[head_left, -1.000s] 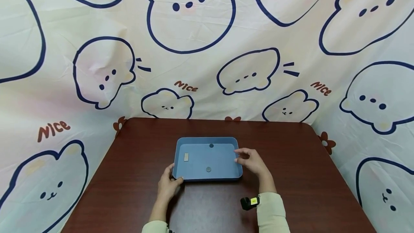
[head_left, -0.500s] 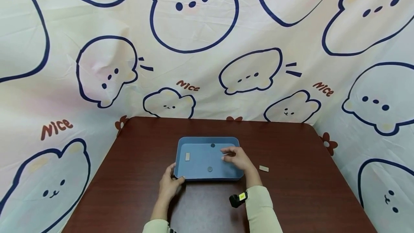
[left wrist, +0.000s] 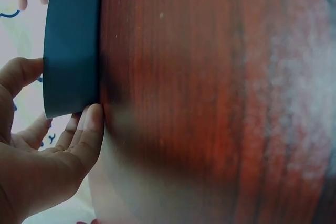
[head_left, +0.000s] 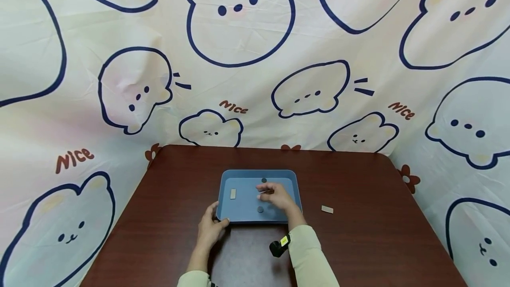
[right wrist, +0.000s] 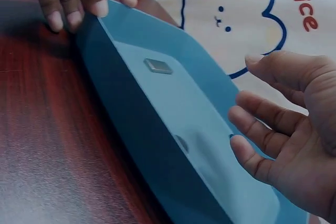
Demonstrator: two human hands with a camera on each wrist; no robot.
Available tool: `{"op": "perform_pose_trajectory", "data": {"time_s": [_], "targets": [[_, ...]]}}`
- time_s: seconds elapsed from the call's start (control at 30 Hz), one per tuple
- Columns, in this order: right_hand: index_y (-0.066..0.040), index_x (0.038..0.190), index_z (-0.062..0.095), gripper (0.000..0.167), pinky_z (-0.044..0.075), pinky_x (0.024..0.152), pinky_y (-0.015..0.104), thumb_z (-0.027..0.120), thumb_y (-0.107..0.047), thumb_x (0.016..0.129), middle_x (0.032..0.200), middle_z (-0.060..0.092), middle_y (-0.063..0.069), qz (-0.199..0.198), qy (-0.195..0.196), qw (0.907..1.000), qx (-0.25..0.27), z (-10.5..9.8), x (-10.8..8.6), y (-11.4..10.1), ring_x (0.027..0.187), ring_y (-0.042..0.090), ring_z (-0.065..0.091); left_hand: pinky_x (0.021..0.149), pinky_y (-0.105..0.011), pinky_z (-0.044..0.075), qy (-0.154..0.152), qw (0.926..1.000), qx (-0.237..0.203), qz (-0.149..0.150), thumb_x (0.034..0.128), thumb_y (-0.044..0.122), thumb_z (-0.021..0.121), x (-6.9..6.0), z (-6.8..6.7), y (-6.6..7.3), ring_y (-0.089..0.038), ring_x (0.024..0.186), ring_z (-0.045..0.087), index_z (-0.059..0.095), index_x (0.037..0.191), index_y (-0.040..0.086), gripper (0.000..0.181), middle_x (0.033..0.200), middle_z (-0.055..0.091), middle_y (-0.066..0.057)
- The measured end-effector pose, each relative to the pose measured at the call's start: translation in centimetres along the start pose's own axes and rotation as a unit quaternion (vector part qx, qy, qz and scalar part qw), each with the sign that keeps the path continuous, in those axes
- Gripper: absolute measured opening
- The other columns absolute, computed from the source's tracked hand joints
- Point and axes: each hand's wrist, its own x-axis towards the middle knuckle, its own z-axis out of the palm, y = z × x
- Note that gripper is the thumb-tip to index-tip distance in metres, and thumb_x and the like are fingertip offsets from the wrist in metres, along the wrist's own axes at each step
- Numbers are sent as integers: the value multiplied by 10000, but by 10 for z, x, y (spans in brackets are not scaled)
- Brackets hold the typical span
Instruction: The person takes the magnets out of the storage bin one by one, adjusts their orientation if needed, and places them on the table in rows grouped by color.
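Note:
My left hand (head_left: 210, 230) holds the blue tray (head_left: 247, 222) at its near left corner, thumb on the rim and fingers round the side, also in the left wrist view. Above the tray's middle hovers my right hand (head_left: 277, 196); its fingers are loosely bent and hold nothing in the right wrist view. A small pale rectangular piece (head_left: 233, 194) lies in the tray's left part. One round grey disc (head_left: 260, 209) is near the front wall; a darker disc (head_left: 264, 180) sits at the back, just beyond my right fingers.
A second pale rectangular piece (head_left: 327, 209) lies on the brown table (head_left: 366, 234), right of the tray. Behind the table hangs a cloth (head_left: 255, 83) printed with cartoon animals.
My right hand has moved left from the tray's right rim to above its middle. The rectangular piece on the table, out of sight at first, now shows. My left hand keeps its hold.

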Motion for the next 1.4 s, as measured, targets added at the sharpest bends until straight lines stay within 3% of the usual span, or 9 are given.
{"op": "perform_pose_trajectory", "data": {"time_s": [0.2, 0.53, 0.77, 0.97, 1.2, 1.4], "targets": [[19, 1198, 605, 374, 490, 754, 426, 666, -120, 856, 1148, 592, 159, 226, -118, 9996, 111, 7, 9, 4, 939, 217, 587, 495, -310, 369, 6, 10000, -15, -10, 795, 61, 689, 2, 0, 0, -172, 602, 444, 391, 1396, 55, 671, 1189, 523, -256], [26, 1173, 611, 353, 484, 713, 355, 672, -107, 851, 1097, 592, 182, 145, -216, 9990, -372, 23, 25, 10, 927, 241, 564, 531, -313, 397, 37, 9999, 97, 96, 793, 72, 709, 3, 0, 0, -167, 665, 493, 403, 1384, 44, 667, 1180, 544, -257], [1, 1183, 615, 358, 487, 756, 391, 679, -105, 847, 1054, 607, 85, 524, 40, 9986, 55, 36, 33, 13, 981, 250, 561, 553, -309, 428, 58, 9999, 90, 92, 786, 73, 714, 2, 1, -3, -172, 702, 540, 412, 1374, 35, 662, 1130, 572, -250], [-25, 1194, 615, 356, 477, 804, 395, 672, -119, 855, 1072, 604, 57, 896, -50, 9952, 395, 43, 37, 9, 998, 214, 563, 533, -295, 413, 186, 9994, 60, 283, 776, 64, 706, -1, 1, -4, -167, 666, 522, 433, 1348, 18, 636, 1075, 586, -248], [-26, 1155, 635, 333, 461, 793, 393, 679, -113, 837, 1049, 604, 64, 678, -223, 9974, -120, 54, 44, 4, 972, 225, 554, 589, -297, 444, 22, 10000, 39, 16, 795, 82, 712, 2, 1, -4, -187, 772, 568, 416, 1374, 56, 651, 1121, 578, -242], [-20, 1163, 626, 349, 443, 827, 422, 679, -79, 823, 1112, 576, 113, 714, -207, 9971, -179, 63, 49, 9, 1017, 261, 531, 558, -304, 443, -13, 10000, -24, -20, 804, 66, 701, 3, 0, -2, -181, 741, 564, 406, 1381, 57, 647, 1131, 570, -246]]}}
